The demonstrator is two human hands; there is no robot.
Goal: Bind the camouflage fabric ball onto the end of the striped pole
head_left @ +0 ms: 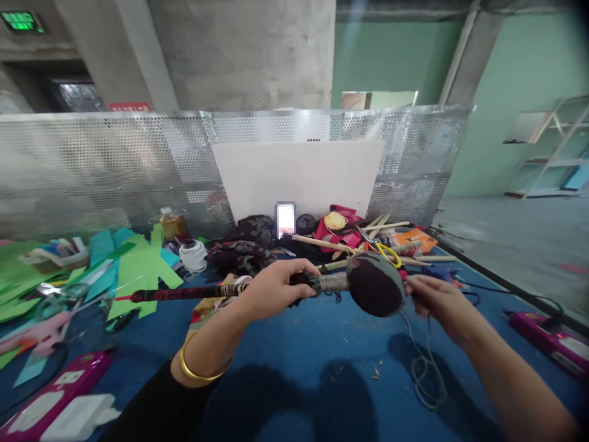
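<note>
My left hand point(275, 287) is wrapped round a long stick point(184, 293) covered in patterned fabric, gripping it just behind its padded round head point(375, 285), which is dark maroon cloth. A gold bangle sits on that wrist. My right hand point(435, 299) is closed in a pinch at the far side of the head, holding a grey thread point(426, 362) that hangs down in loops to the blue tabletop point(294, 344).
Green and teal paper cutouts point(138, 264) lie at left with a white thread spool point(193, 255). Dark fabric, wooden sticks point(331, 245), yellow-handled scissors point(384, 250) and pink cloth crowd the back. Pink glue guns rest at both front corners. A perforated metal screen point(115, 159) bounds the table.
</note>
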